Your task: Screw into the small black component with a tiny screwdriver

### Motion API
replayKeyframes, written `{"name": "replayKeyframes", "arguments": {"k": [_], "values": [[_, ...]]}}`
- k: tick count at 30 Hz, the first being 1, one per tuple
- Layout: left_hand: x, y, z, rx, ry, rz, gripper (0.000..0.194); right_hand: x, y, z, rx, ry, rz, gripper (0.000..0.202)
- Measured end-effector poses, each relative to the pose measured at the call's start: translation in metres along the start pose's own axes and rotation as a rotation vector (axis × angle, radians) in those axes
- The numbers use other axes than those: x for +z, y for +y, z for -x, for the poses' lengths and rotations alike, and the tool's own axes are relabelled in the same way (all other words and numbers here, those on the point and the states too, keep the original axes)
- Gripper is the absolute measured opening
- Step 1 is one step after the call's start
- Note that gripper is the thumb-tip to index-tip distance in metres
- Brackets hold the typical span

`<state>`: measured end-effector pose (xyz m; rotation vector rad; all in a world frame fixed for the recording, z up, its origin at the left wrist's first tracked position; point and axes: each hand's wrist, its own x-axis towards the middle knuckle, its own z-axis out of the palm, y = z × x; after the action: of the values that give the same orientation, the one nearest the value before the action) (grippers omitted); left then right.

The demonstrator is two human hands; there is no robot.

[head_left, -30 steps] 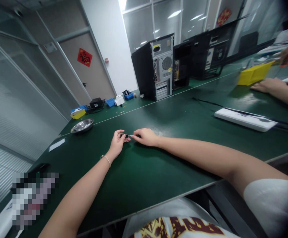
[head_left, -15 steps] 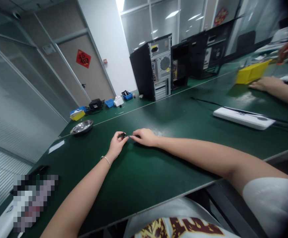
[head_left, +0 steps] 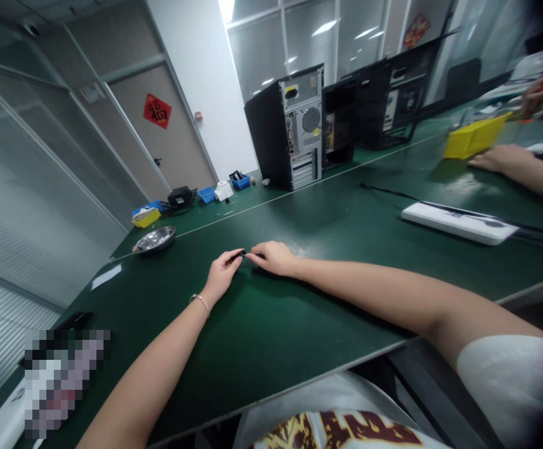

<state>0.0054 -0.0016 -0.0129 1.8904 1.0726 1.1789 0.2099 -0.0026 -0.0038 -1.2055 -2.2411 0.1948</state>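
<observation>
Just above the green table [head_left: 262,337], my left hand [head_left: 221,274], with a bracelet at its wrist, pinches a small black object [head_left: 239,254]. My right hand [head_left: 274,258] lies close to its right, thumb and fingers pressed together at the object's right end. Whatever sits between the right fingertips is too small to make out. Both hands are near the middle of the view, their fingertips almost touching.
A metal bowl [head_left: 155,241] stands left of the hands. Behind are small blue trays [head_left: 240,181] and a computer case [head_left: 299,131]. To the right lie a white power strip [head_left: 459,223] and a yellow bin [head_left: 475,137], beside another person's hand [head_left: 500,159].
The small black object has turned and shifted slightly right between the fingers. The thin piece seen between the fingertips earlier is now barely visible. My hands are closer together.
</observation>
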Motion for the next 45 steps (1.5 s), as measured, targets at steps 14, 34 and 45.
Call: {"name": "replayKeyframes", "arguments": {"k": [14, 34, 45], "values": [[-0.006, 0.001, 0.001, -0.121, -0.131, 0.151, 0.034, -0.004, 0.006, 0.002, -0.112, -0.042, -0.098, 0.036], [-0.001, -0.001, -0.003, -0.234, 0.092, 0.488, 0.038, -0.004, 0.002, 0.001, 0.0, -0.005, -0.15, 0.034], [0.002, 0.005, -0.001, -0.228, 0.061, 0.502, 0.042, -0.003, 0.003, 0.0, -0.011, 0.009, -0.179, 0.032]]}}
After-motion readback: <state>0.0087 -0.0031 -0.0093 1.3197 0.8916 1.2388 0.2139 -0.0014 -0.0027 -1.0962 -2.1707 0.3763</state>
